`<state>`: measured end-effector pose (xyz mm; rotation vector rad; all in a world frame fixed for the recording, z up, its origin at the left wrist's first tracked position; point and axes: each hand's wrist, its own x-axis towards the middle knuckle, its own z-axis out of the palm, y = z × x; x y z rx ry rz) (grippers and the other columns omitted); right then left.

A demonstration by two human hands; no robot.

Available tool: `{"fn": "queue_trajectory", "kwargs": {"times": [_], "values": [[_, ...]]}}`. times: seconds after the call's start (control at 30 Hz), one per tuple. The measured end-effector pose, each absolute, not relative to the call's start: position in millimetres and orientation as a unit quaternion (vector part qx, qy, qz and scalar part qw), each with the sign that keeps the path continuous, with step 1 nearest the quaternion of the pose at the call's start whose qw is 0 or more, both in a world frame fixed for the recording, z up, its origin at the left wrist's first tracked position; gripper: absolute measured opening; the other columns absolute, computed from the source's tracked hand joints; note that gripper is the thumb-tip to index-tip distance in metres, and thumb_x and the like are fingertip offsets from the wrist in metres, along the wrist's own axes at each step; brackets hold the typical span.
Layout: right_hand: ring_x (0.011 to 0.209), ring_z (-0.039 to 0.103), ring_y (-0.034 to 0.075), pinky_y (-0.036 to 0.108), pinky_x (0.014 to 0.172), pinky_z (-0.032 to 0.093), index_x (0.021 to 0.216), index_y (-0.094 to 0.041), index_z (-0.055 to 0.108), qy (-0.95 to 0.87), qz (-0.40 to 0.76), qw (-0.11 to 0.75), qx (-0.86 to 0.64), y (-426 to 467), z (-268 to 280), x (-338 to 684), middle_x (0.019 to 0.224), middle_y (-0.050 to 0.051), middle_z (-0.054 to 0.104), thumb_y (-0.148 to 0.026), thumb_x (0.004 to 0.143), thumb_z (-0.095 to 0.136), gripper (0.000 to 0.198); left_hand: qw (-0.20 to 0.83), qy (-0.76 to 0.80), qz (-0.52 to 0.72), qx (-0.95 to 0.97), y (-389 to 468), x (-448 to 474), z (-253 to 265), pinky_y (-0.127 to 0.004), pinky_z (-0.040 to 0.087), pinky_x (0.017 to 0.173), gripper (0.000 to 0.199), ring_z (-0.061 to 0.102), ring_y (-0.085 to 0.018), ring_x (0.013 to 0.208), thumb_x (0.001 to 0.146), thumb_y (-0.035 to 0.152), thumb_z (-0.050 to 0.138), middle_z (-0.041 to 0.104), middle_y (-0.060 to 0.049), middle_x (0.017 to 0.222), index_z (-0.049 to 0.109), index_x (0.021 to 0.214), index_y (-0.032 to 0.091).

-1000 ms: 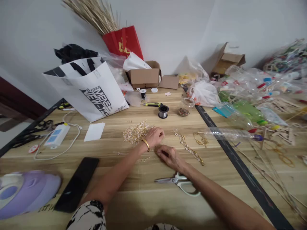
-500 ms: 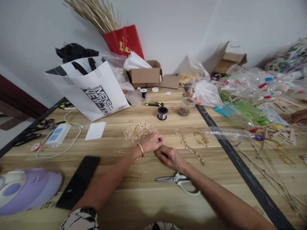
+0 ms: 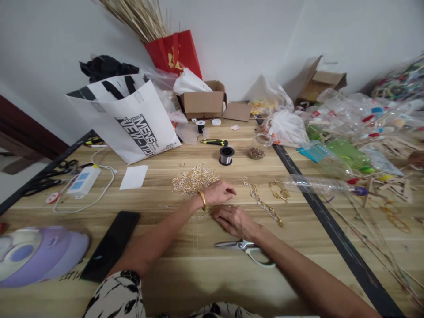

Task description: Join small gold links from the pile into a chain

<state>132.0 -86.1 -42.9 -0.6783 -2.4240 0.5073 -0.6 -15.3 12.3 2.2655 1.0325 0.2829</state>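
Observation:
My left hand (image 3: 219, 192), with a gold bangle on the wrist, is just right of a heap of gold and clear beads (image 3: 194, 179). Its fingers are bent together; anything in them is too small to make out. Closer to me, my right hand (image 3: 236, 221) is closed at the end of a thin beaded strand (image 3: 201, 216) that runs leftward over the table. Scissors (image 3: 245, 248) lie just below the right hand. To the right are a gold and clear beaded chain (image 3: 261, 202) and a shorter gold chain (image 3: 281, 191).
Behind the beads stand a wire spool (image 3: 226, 156), a yellow cutter (image 3: 213, 142) and a glass jar (image 3: 260, 146). A black phone (image 3: 111, 245) lies left. Plastic bottles (image 3: 351, 115) crowd the right side, where another person's hand (image 3: 416, 159) shows at the edge.
My left hand has moved right and slightly away from my right hand, opening a small gap between them. The right hand stays nearly in place. The view has shifted slightly.

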Motion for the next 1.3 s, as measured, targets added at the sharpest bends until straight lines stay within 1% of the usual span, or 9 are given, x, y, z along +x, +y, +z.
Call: {"fn": "queue_trajectory", "kwargs": {"times": [0.13,0.3,0.47,0.53,0.77,0.9,1.03,1.17,1.3], "values": [[0.071,0.058,0.014,0.023,0.065,0.045,0.085,-0.017,0.057,-0.871,0.247,0.311,-0.288,-83.2,-39.9,133.0,0.080,0.005,0.063,-0.016,0.090,0.044,0.014,0.318,0.399,0.160,0.845,-16.6,-11.2,9.7,-0.026,0.045,0.085,0.023,0.062,-0.016,0.090,0.079,0.020,0.053,0.070,-0.007,0.097,0.068,0.095,0.013],[0.061,0.052,0.012,0.021,0.058,0.040,0.082,-0.017,0.057,-0.814,0.297,0.325,-0.379,-79.5,-39.2,135.1,0.073,0.001,0.059,-0.017,0.087,0.047,0.011,0.303,0.447,0.212,0.814,-24.3,-38.7,6.6,-0.025,0.047,0.077,0.018,0.063,-0.015,0.081,0.079,0.018,0.054,0.070,-0.006,0.090,0.067,0.090,0.014],[0.059,0.049,0.011,0.021,0.056,0.037,0.077,-0.017,0.055,-0.797,0.312,0.334,-0.395,-78.1,-38.5,135.1,0.067,0.000,0.056,-0.016,0.084,0.049,0.009,0.234,0.518,0.194,0.799,-41.0,-63.3,0.2,-0.026,0.044,0.072,0.008,0.059,-0.015,0.074,0.076,0.017,0.058,0.067,-0.004,0.078,0.065,0.077,0.015],[0.059,0.049,0.012,0.021,0.056,0.037,0.077,-0.017,0.055,-0.799,0.313,0.330,-0.393,-78.0,-38.2,134.9,0.068,0.000,0.056,-0.016,0.084,0.049,0.009,0.204,0.540,0.173,0.798,-48.5,-67.9,-1.7,-0.026,0.042,0.069,0.009,0.057,-0.015,0.071,0.076,0.019,0.058,0.065,-0.003,0.072,0.064,0.071,0.015],[0.060,0.049,0.012,0.021,0.057,0.037,0.078,-0.017,0.056,-0.805,0.312,0.318,-0.392,-78.1,-37.6,134.5,0.069,0.001,0.057,-0.017,0.084,0.048,0.010,0.137,0.582,0.143,0.789,-62.0,-65.7,-9.0,-0.028,0.038,0.067,0.016,0.054,-0.017,0.068,0.077,0.028,0.060,0.061,-0.003,0.067,0.060,0.065,0.017],[0.061,0.050,0.012,0.022,0.057,0.037,0.079,-0.017,0.056,-0.806,0.312,0.312,-0.395,-78.4,-38.5,134.4,0.070,0.001,0.057,-0.016,0.084,0.048,0.009,0.098,0.579,0.164,0.793,-60.1,-62.9,-14.1,-0.031,0.039,0.072,0.014,0.053,-0.020,0.077,0.076,0.030,0.062,0.061,-0.004,0.075,0.060,0.074,0.017],[0.062,0.051,0.012,0.022,0.059,0.038,0.080,-0.017,0.056,-0.806,0.312,0.310,-0.395,-78.3,-40.1,134.8,0.072,0.001,0.059,-0.016,0.084,0.049,0.008,0.106,0.571,0.160,0.798,-55.8,-60.3,-16.2,-0.032,0.039,0.076,0.008,0.052,-0.021,0.082,0.076,0.025,0.063,0.062,-0.005,0.080,0.061,0.075,0.017],[0.063,0.052,0.013,0.022,0.060,0.039,0.080,-0.018,0.056,-0.807,0.315,0.309,-0.392,-78.4,-40.2,135.4,0.072,0.001,0.060,-0.017,0.085,0.048,0.010,0.130,0.566,0.166,0.797,-52.3,-58.7,-19.2,-0.030,0.039,0.074,0.007,0.052,-0.019,0.078,0.075,0.019,0.061,0.061,-0.003,0.074,0.060,0.069,0.017],[0.062,0.052,0.012,0.022,0.058,0.038,0.080,-0.017,0.057,-0.808,0.312,0.306,-0.395,-78.2,-39.8,135.1,0.072,0.001,0.060,-0.018,0.085,0.049,0.010,0.151,0.546,0.197,0.800,-50.9,-58.7,-21.5,-0.028,0.040,0.072,0.006,0.052,-0.016,0.073,0.075,0.015,0.060,0.061,-0.002,0.072,0.060,0.069,0.017]]}}
